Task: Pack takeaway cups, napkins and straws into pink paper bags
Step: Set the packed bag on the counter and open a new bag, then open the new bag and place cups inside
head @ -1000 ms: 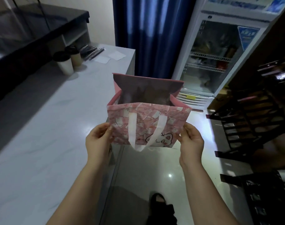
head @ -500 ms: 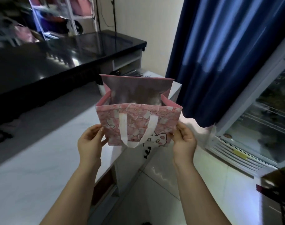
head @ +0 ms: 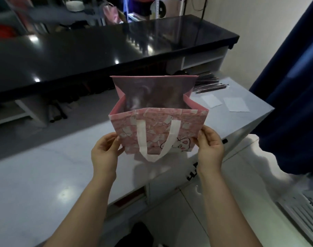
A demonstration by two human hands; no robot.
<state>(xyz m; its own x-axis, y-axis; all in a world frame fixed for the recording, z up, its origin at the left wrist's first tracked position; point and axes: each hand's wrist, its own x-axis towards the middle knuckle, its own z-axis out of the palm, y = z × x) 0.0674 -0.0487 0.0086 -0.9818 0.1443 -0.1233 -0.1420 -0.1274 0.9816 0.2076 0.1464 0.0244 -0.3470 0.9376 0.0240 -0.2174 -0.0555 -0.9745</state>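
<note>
Bag hangs open mid-frame above the counter; left hand at 8 o'clock and right hand at 4 each pinch a side edge. Best set it down flat, mouth squared, near the napkins at 2 o'clock.

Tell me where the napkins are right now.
In the head view, the napkins lie flat on the counter, right of the pink bag and nearer than the straws.

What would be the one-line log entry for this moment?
pink paper bag: mouth open | left hand: pinches its left edge | right hand: pinches its right edge | napkins, straws: on white counter
</note>
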